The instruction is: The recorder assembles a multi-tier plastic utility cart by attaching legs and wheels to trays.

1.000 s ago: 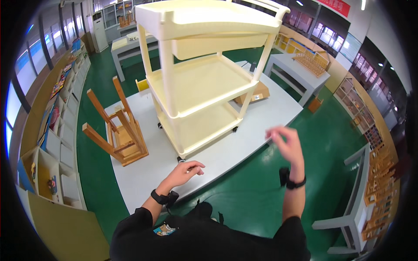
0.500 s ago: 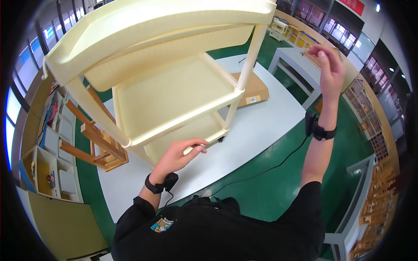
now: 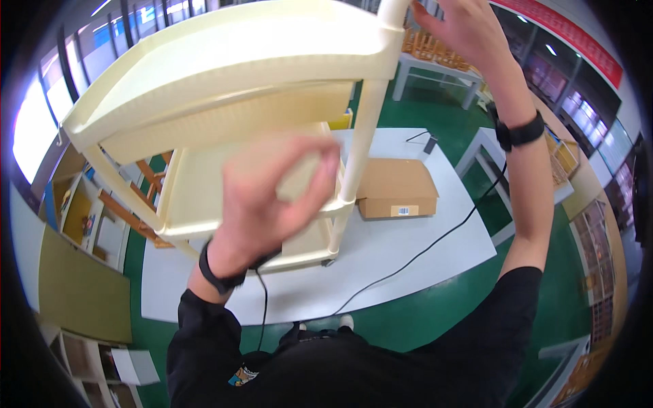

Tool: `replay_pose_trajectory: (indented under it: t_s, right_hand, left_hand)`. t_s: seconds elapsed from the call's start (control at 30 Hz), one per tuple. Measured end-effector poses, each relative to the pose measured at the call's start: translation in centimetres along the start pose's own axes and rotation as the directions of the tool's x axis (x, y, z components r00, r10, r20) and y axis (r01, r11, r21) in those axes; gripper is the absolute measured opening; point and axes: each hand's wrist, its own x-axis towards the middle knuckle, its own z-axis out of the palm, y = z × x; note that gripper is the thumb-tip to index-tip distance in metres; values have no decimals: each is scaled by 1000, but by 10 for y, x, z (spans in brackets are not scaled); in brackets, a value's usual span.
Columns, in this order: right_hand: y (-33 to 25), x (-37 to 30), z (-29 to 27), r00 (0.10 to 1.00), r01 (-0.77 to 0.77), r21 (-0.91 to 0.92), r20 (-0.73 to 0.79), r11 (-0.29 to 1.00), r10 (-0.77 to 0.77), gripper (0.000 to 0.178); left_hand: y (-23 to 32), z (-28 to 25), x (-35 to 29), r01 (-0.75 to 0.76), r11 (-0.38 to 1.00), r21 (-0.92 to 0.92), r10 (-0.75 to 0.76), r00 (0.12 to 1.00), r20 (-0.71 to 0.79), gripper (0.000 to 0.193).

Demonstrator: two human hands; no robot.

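A cream plastic trolley [image 3: 224,75] with stacked trays stands upright on the white table. My left hand [image 3: 255,194], blurred, is raised in front of its middle tray [image 3: 197,187]. Thumb and forefinger meet in a pinch; whatever may be between their tips I cannot make out. High at the upper edge, my right hand [image 3: 469,34] reaches beside the trolley's right-hand post [image 3: 392,12]. A digit points toward that post, but the picture's edge cuts off the other fingers, so contact cannot be told. Black bands with cables circle both wrists.
A brown cardboard box [image 3: 398,190] lies on the white table [image 3: 435,251], right of the trolley. A black cable [image 3: 415,257] crosses the tabletop. Wooden chair parts [image 3: 129,214] show behind the trolley's left side. Shelves [image 3: 92,224] stand at left, grey tables [image 3: 486,156] at right.
My left hand has risen from the trolley's lower front to before the middle tray. The right hand has moved up and left toward the post. The view has shifted, showing more of the box.
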Motion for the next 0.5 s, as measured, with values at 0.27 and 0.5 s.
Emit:
replay_pose_trajectory:
  t_s: [0.27,0.5]
  right_hand:
    - [9,13,35,999,-36,-51,-27,998,35,4]
    - [12,20,38,995,66,-21,-70,998,-68,9]
  left_hand:
    - [25,50,120,350,825,444,-423,903,75,54]
    - [-7,84,129,508,703,497,-424,861,-280,49]
